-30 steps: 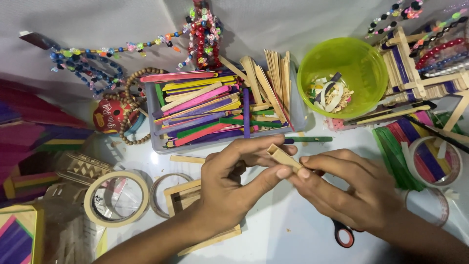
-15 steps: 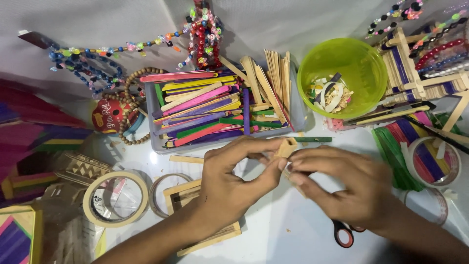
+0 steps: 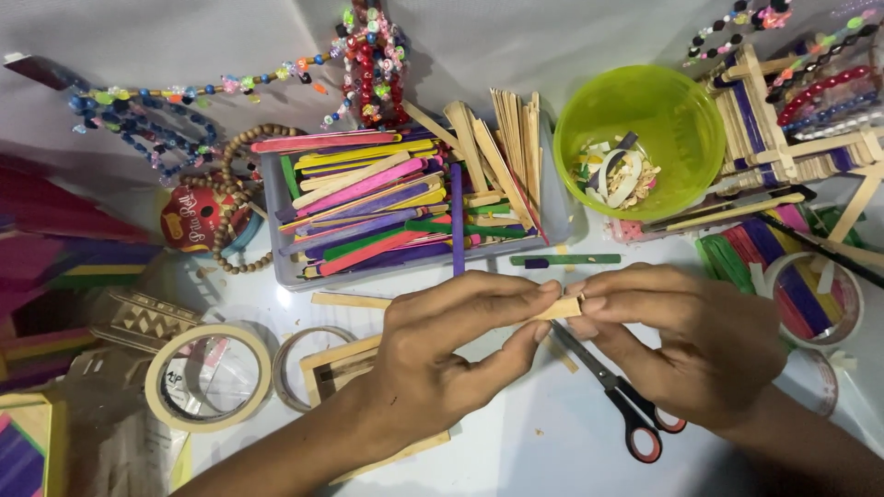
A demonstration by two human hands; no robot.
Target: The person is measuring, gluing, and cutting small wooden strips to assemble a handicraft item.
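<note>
My left hand (image 3: 442, 354) and my right hand (image 3: 686, 345) meet over the white table and pinch a short plain wooden craft stick (image 3: 559, 309) between their fingertips. The stick lies almost level, and most of it is hidden by my fingers. Under my hands lie red-handled scissors (image 3: 619, 396) and a square frame of plain sticks (image 3: 336, 368). Just beyond my fingers sits a grey tray (image 3: 552, 207) full of coloured and plain craft sticks.
A lime green bowl (image 3: 677, 115) with scraps stands at the back right. Tape rolls (image 3: 203, 377) lie at the left. Bead strings (image 3: 368, 64) and a wooden bead necklace (image 3: 241, 198) lie behind the tray. A stick structure (image 3: 783, 138) and a tape roll holding coloured sticks (image 3: 810, 299) stand at the right.
The stick was tilted up above my fingers a second ago; now it lies level, gripped low between both hands. My hands have drawn slightly closer together.
</note>
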